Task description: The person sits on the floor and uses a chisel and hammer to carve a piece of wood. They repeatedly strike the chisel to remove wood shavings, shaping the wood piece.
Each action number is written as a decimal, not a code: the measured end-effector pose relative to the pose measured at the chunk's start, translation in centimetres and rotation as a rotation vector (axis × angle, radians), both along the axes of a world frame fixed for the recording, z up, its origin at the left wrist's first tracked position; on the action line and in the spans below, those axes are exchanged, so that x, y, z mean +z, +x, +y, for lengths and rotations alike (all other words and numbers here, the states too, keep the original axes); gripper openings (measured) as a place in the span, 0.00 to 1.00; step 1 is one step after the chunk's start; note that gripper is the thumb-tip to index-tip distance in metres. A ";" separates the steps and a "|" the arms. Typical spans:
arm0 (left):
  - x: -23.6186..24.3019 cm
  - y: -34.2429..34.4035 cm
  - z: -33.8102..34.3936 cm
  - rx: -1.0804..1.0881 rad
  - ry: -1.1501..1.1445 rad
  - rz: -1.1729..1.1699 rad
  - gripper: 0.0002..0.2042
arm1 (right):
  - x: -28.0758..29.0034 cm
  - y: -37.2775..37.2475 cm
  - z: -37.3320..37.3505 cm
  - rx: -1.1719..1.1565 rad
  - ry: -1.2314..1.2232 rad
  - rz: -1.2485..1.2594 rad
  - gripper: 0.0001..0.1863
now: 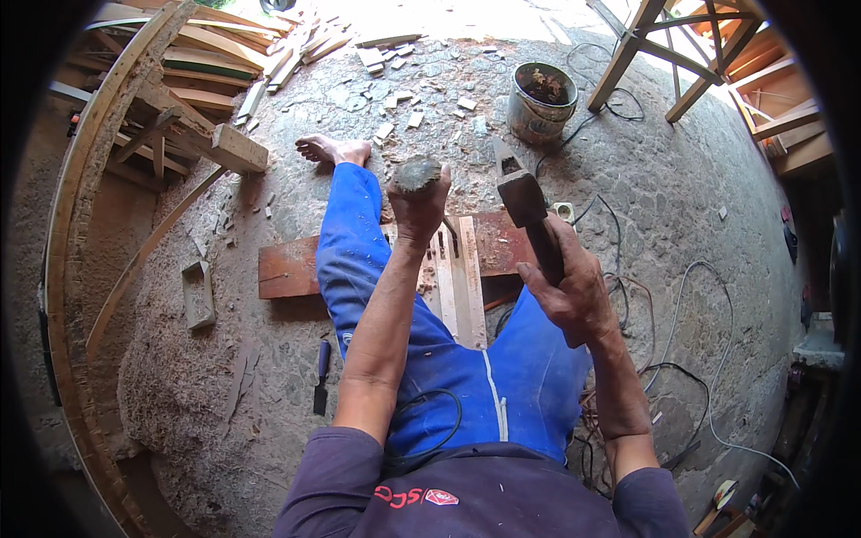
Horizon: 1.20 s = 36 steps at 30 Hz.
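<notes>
Hammer (523, 199), one, dark-headed, is filling my closed right grip (576, 291); left grip (419, 212) clasping one round-ended brown handle (418, 175) over grey floor (708, 211).

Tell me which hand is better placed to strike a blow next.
Probably the right hand: it holds the hammer, while the left hand grasps a round-topped tool near the slotted wood.
</notes>
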<state>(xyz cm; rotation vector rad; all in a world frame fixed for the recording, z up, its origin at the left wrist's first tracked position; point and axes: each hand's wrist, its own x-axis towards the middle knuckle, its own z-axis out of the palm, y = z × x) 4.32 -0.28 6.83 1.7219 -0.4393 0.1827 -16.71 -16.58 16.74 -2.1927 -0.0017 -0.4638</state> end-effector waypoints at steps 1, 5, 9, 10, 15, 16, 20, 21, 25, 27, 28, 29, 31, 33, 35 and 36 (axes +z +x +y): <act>-0.4 0.5 -0.2 -0.061 0.051 -0.137 0.06 | 1.6 0.4 0.3 0.002 -0.071 -0.084 0.33; -1.9 -1.2 -2.5 -0.107 0.108 -0.471 0.09 | 5.4 1.9 0.9 0.017 -0.351 -0.178 0.37; -4.0 -0.7 -0.8 -0.139 0.317 -0.538 0.12 | 2.8 3.9 1.2 0.068 -0.684 0.139 0.33; -3.9 -1.2 -1.2 -0.128 0.301 -0.467 0.12 | 1.6 4.2 0.9 0.079 -0.744 0.221 0.32; -2.1 -1.4 -2.5 -0.046 0.283 -0.588 0.09 | 3.1 4.3 0.9 0.096 -0.552 0.147 0.32; -1.9 -1.2 -2.8 -0.054 0.219 -0.495 0.09 | 3.8 4.0 1.1 0.096 -0.509 0.092 0.33; -2.3 -1.2 -2.4 -0.030 0.366 -0.590 0.10 | 4.6 3.1 1.6 0.047 -0.480 -0.077 0.36; -2.5 -1.4 -2.1 -0.050 0.375 -0.592 0.10 | 4.2 3.4 1.5 0.044 -0.518 0.007 0.35; -2.0 -1.7 -1.9 -0.232 0.147 -0.335 0.11 | 0.3 5.4 1.0 0.051 -0.713 0.336 0.34; -0.8 -1.3 -2.5 -0.273 0.014 -0.346 0.12 | 2.2 5.0 1.0 0.098 -0.592 0.257 0.32; -1.6 -1.3 -2.6 -0.264 0.093 -0.296 0.13 | 2.7 4.5 1.0 0.116 -0.523 0.143 0.32; -1.6 -1.4 -2.8 -0.238 -0.001 -0.286 0.13 | 3.4 4.3 1.1 0.101 -0.457 0.070 0.32; -2.9 -1.1 -2.0 -0.274 -0.087 -0.193 0.11 | 5.1 4.4 1.7 0.059 -0.385 -0.132 0.33; -2.4 -1.6 -1.3 -0.219 0.011 -0.191 0.03 | 7.7 4.2 1.9 -0.020 -0.345 -0.344 0.33; -2.2 -1.9 -1.3 -0.160 0.091 -0.181 0.05 | 8.0 4.1 1.8 -0.098 -0.168 -0.485 0.32; -2.6 -1.8 -1.8 -0.123 0.209 -0.321 0.05 | 7.5 3.9 1.8 -0.123 -0.129 -0.463 0.31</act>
